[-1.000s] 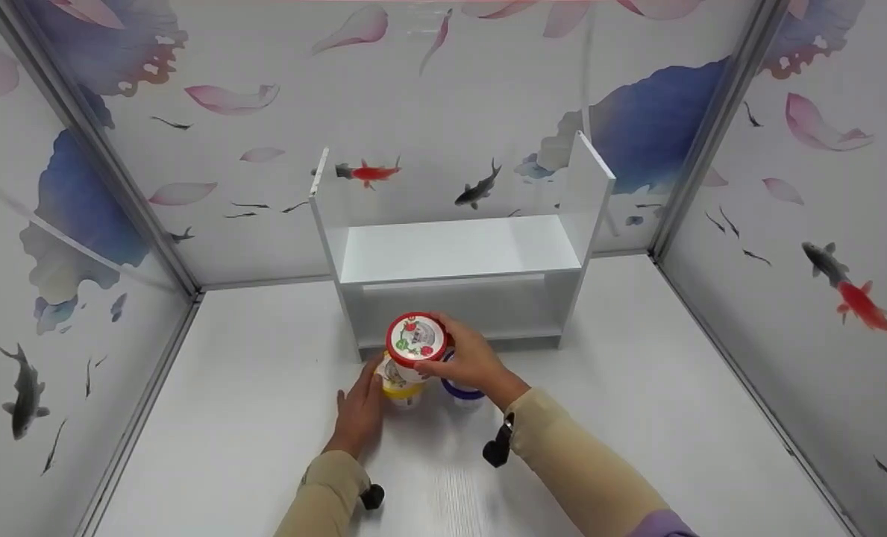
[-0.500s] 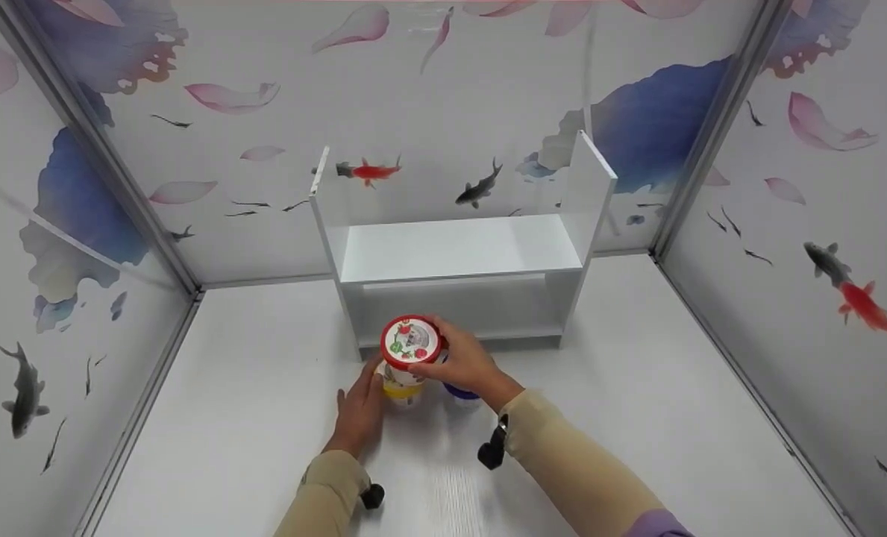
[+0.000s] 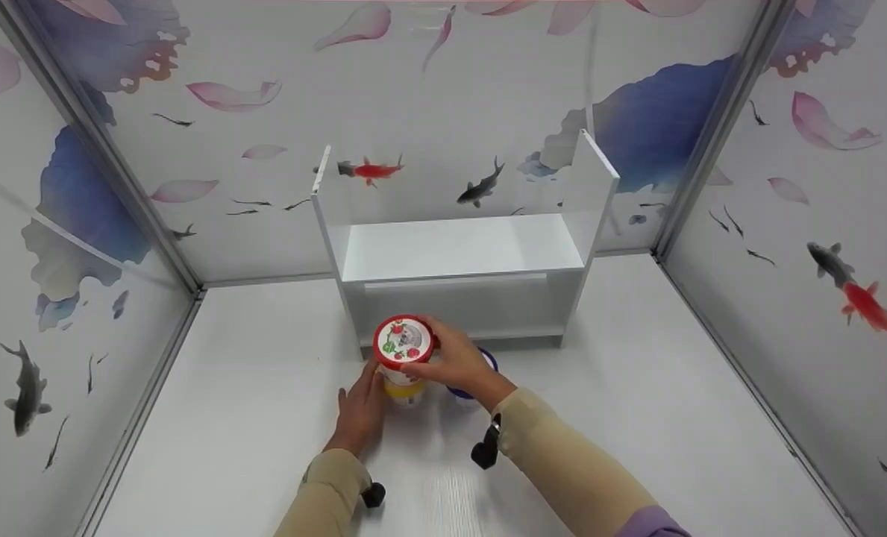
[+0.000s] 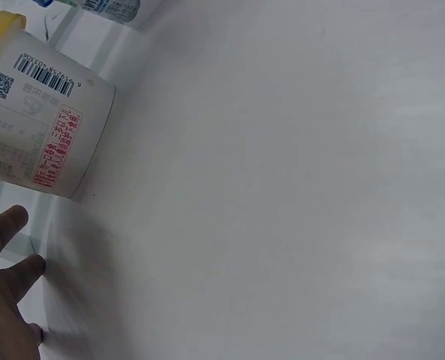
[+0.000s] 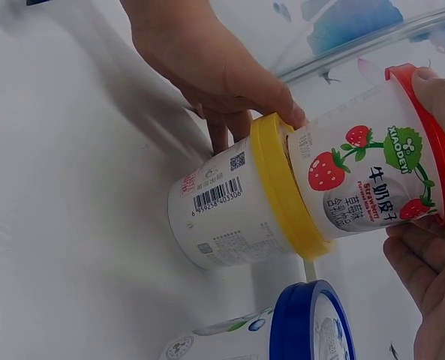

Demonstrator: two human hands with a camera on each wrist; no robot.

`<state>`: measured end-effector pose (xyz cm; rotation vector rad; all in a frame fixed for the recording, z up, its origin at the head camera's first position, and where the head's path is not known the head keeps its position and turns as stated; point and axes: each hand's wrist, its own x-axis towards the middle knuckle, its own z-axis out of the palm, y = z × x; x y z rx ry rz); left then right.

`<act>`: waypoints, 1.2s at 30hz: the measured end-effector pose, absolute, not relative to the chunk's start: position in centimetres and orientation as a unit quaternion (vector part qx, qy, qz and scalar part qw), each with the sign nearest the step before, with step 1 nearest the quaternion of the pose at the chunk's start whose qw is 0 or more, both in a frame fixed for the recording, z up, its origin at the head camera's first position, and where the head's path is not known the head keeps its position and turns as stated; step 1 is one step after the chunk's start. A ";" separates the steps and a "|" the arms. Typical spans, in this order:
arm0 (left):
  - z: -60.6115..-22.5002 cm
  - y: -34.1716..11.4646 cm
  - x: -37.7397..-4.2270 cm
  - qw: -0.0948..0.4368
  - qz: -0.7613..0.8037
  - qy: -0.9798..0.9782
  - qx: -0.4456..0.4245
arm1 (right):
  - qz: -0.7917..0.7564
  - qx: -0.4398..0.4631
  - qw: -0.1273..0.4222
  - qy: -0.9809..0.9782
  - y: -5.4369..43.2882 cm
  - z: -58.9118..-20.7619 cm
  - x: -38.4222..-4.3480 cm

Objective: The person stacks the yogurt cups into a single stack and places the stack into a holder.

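Observation:
My right hand (image 3: 454, 362) grips a red-lidded strawberry tub (image 5: 368, 161) near its lid. The base of that tub meets the top of a yellow-lidded tub (image 5: 233, 202) standing on the table, seemingly at a slight tilt. On the yellow tub's left side is my left hand (image 3: 359, 412), with one fingertip touching the yellow lid in the right wrist view. Other fingers (image 4: 23, 274) of this hand are spread near the tabletop in the left wrist view. Just right of the stack stands a blue-lidded tub (image 5: 312, 326), partly covered by my right hand in the head view.
A white two-level shelf unit (image 3: 462, 246) with upright side panels stands behind the tubs. White walls printed with fish and petals enclose the white table (image 3: 264, 388) at the back and both sides. Metal frame strips run along the wall corners.
My right hand has moved slightly left with the red-lidded tub, bringing it more squarely over the yellow one. More of the blue lid shows now. The left hand has stayed in place.

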<state>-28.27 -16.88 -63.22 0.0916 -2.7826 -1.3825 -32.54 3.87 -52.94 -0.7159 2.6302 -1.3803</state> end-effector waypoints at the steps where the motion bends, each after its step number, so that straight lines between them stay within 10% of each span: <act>1: -63.2 -16.9 -28.3 0.018 -0.443 -0.896 0.030 | -0.451 -0.234 0.044 0.860 3.8 -52.9 -32.5; 36: -63.2 -16.7 -28.5 -0.001 -0.441 -0.896 0.044 | -0.448 -0.197 0.055 0.870 2.9 -52.8 -32.1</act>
